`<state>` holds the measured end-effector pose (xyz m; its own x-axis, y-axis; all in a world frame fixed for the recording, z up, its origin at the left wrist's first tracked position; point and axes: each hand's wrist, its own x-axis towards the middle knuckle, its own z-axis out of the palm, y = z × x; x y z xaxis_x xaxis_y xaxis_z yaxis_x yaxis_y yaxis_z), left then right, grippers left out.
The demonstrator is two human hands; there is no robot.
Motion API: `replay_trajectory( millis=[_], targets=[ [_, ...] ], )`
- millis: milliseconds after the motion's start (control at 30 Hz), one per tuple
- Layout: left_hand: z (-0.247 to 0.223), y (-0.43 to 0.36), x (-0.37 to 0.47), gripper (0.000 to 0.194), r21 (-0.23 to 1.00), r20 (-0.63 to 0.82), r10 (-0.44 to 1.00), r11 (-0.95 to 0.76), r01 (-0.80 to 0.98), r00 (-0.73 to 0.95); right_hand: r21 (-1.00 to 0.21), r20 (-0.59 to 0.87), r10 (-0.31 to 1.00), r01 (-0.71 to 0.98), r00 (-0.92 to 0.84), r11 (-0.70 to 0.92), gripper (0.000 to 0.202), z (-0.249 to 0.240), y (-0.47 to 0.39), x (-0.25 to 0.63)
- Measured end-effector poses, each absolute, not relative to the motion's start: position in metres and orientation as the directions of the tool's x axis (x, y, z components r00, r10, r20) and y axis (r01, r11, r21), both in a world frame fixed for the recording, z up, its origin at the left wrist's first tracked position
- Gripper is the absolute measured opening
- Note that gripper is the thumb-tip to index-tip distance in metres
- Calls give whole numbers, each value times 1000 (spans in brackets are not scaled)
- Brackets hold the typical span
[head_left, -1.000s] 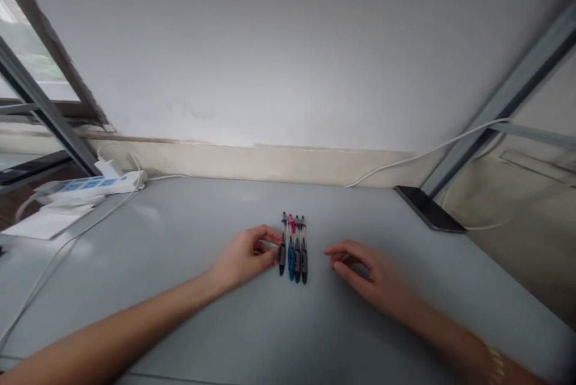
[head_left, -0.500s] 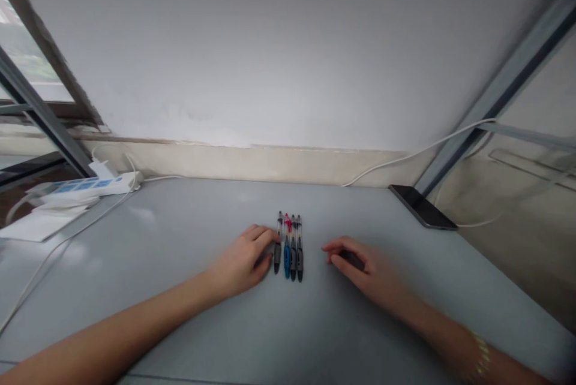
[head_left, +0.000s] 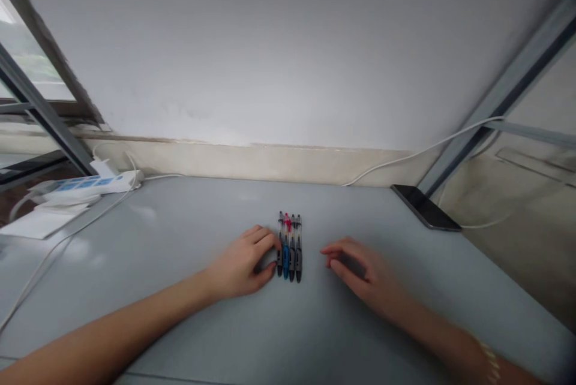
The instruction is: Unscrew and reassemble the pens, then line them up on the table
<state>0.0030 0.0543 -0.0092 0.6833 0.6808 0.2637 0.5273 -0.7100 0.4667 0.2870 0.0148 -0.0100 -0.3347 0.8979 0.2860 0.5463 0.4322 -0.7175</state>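
Several pens lie side by side on the grey table (head_left: 189, 331), pointing away from me. The leftmost pen (head_left: 279, 260) has a dark grip; beside it is a pen with a blue grip and red clip (head_left: 286, 259), then two more dark pens (head_left: 292, 259) (head_left: 299, 259). My left hand (head_left: 247, 259) rests on the table, its index finger and thumb touching the leftmost pen's left side, fingers apart around a gap. To the right of the row, my right hand (head_left: 355, 268) hovers or rests with curled, parted fingers, holding nothing.
A white power strip (head_left: 96, 184) with cables and a white flat item (head_left: 42, 220) is at the far left. A dark tablet or phone (head_left: 425, 208) lies at the back right edge. A white cable (head_left: 81, 230) crosses the table's left side; a wall stands behind.
The leftmost pen has been pushed right, against the blue one, and the row is now tighter. My left hand has moved slightly right with it. My right hand has barely moved.
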Motion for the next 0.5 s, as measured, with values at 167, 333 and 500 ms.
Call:
replay_trajectory(
  millis=[167,333,500],
  targets=[
    [-9,52,3,20,456,271,653,-734,503,707,-697,293,880,546,-375,465,25,-10,14,284],
    [-10,52,2,21,458,284,633,-749,478,720,-685,278,875,557,-397,470,25,-8,13,282],
    [-14,53,2,20,458,294,619,-760,461,728,-676,263,876,570,-404,466,24,-5,11,281]
  ],
)
